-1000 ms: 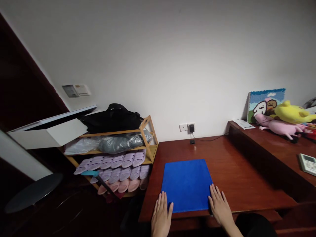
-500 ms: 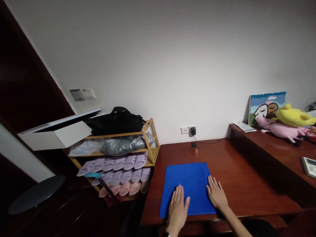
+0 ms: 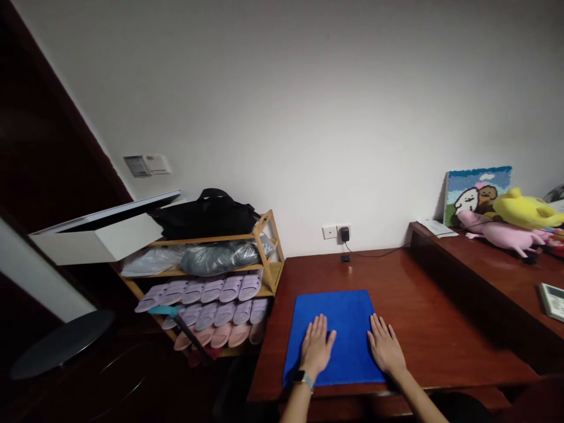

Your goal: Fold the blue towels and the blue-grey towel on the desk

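Press lightly with the open left hand (image 3: pixel 315 351), flat on the square blue fabric cloth (image 3: pixel 350 317), near left on the glossy red-brown wooden table (image 3: pixel 432 317). Steady its right edge with the open right hand (image 3: pixel 388 350), gripping nothing in either; stroke gently, without bunching.

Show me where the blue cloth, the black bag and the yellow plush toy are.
Blue cloth (image 3: pixel 348 346): head view, bare middle between the two hands.
Black bag (image 3: pixel 205 220): head view, front of its body.
Yellow plush toy (image 3: pixel 522 210): head view, middle of its body.
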Tool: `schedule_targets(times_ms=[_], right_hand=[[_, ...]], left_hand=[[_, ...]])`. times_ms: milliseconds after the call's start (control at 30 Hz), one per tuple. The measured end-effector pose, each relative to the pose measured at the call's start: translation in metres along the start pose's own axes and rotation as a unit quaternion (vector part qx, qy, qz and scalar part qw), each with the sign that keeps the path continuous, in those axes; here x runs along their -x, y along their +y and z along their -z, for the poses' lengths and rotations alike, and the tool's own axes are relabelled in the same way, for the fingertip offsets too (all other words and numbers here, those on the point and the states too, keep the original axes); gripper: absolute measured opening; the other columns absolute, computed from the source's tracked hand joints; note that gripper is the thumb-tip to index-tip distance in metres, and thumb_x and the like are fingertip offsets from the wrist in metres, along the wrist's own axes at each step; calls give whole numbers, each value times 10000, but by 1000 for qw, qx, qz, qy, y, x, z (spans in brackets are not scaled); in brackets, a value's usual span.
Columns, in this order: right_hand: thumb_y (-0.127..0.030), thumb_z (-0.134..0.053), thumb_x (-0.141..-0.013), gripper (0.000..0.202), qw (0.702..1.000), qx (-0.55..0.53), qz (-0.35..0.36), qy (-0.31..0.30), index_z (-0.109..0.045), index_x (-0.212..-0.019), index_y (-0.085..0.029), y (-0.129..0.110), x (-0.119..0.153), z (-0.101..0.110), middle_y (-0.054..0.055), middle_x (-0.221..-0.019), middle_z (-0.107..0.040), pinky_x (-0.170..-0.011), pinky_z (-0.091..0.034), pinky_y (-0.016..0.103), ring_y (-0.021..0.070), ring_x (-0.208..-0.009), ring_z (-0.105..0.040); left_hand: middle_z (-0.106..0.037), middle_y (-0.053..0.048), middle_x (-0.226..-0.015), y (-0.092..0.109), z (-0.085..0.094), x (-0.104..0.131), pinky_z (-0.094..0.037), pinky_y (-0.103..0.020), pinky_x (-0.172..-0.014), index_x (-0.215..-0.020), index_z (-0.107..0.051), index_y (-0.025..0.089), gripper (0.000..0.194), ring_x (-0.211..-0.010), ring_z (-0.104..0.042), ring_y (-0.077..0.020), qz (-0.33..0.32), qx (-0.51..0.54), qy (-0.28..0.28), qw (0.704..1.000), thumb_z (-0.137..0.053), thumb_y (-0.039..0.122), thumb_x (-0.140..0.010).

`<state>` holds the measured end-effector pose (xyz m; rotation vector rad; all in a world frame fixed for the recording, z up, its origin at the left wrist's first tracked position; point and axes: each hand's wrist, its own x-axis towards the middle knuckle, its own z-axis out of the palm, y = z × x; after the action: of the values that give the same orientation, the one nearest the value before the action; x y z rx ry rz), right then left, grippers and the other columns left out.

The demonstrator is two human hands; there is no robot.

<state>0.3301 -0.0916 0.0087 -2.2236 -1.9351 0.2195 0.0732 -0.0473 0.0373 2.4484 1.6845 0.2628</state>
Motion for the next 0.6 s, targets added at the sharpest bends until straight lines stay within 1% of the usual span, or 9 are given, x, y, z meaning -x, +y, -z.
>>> schedule_targets(times_ms=[67, 100, 133, 200, 300, 433, 500, 600], right_hand=[[-438, -154, -1049, 698, 1000, 7, -7, -7, -259, -1663, -124, -2, 2, 2, 51, -1729, -256, -1316, -139, 463, 240, -1614, -205], [-438, -148, -1048, 701, 1000, 11, -10, -11, -250, -1664, -120, -2, 3, 3, 47, -1731, -247, -1316, -140, 459, 239, -1615, -202], [-440, -144, -1046, 705, 1000, 15, -12, -15, -244, -1665, -117, -3, 3, 2, 45, -1732, -240, -1315, -142, 457, 239, -1615, -200], [-444, -143, -1043, 709, 999, 19, -15, -23, -242, -1666, -117, -3, 2, 1, 47, -1732, -240, -1313, -150, 465, 242, -1614, -202], [-440, -148, -1042, 706, 999, 19, -20, -29, -252, -1664, -123, -3, -9, 2, 55, -1733, -244, -1309, -161, 489, 253, -1615, -200], [-437, -140, -1053, 696, 1000, -6, -15, -24, -250, -1665, -123, -6, -36, 12, 68, -1736, -240, -1306, -175, 478, 244, -1616, -195], [-423, -154, -1056, 684, 999, -15, -7, -32, -257, -1663, -125, -8, -48, 15, 73, -1736, -245, -1306, -176, 461, 234, -1613, -209], [-403, -182, -1056, 674, 1000, -13, 9, -26, -256, -1660, -114, -7, -58, 11, 82, -1734, -249, -1312, -148, 453, 229, -1614, -203]], left_hand=[[-284, -119, -1717, -37, 9, 8, -250, -518, -1312, -1654, -306, 143, 762, -1600, -255, -281, 59, -23, 15, 998, -153, 611, -1073], [-280, -123, -1719, -51, 12, 12, -255, -509, -1310, -1655, -300, 135, 764, -1600, -255, -279, 78, -30, 23, 996, -156, 608, -1073], [-274, -126, -1721, -63, 14, 15, -255, -497, -1310, -1656, -293, 124, 771, -1601, -252, -274, 89, -33, 29, 995, -154, 608, -1073], [-264, -129, -1725, -76, 13, 20, -255, -477, -1310, -1655, -287, 105, 793, -1602, -247, -267, 94, -33, 35, 994, -145, 620, -1069], [-279, -132, -1722, -77, 8, 21, -271, -487, -1305, -1653, -302, 113, 810, -1598, -266, -274, 89, -30, 44, 995, -146, 642, -1061], [-320, -118, -1711, -74, 4, 21, -292, -512, -1297, -1658, -308, 158, 780, -1589, -292, -282, 85, -34, 62, 994, -166, 639, -1060], [-312, -111, -1712, -77, 5, 23, -296, -521, -1295, -1660, -302, 168, 770, -1589, -288, -283, 84, -33, 62, 994, -166, 636, -1063], [-282, -109, -1718, -81, 10, 23, -269, -523, -1307, -1655, -304, 149, 787, -1596, -258, -283, 87, -34, 46, 995, -161, 647, -1063]])
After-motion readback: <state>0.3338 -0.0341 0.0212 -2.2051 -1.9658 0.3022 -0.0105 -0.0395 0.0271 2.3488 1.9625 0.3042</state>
